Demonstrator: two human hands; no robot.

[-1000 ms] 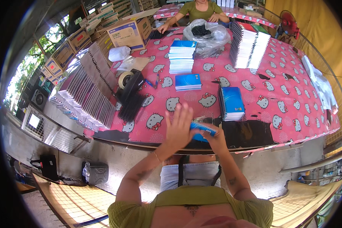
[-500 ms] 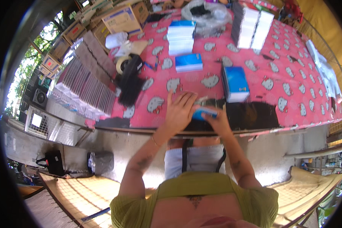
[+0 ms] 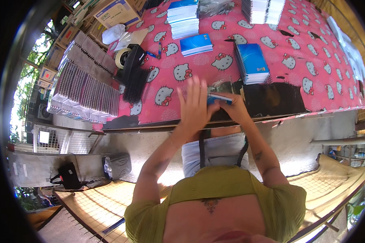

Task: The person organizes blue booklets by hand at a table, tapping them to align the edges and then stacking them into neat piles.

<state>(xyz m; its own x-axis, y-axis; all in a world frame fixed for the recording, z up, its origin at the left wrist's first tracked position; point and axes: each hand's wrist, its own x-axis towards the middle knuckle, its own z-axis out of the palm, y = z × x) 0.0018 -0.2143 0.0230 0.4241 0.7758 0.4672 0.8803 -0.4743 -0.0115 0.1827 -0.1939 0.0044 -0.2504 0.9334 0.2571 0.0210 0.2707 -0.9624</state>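
Partly hidden: blue notebook (image 3: 220, 98), right hand (image 3: 236, 107) pinching its edge; left hand (image 3: 194, 107) spread, contact unclear.

From the near side of the table (image 3: 273, 99), the left forearm (image 3: 169, 150) and tattooed right forearm (image 3: 258, 146) slant inward toward each other. At the table's near edge, the left hand (image 3: 194, 108) shows its back, fingers extended toward the far side; the right hand (image 3: 236, 108) turns leftward, fingers curled in.
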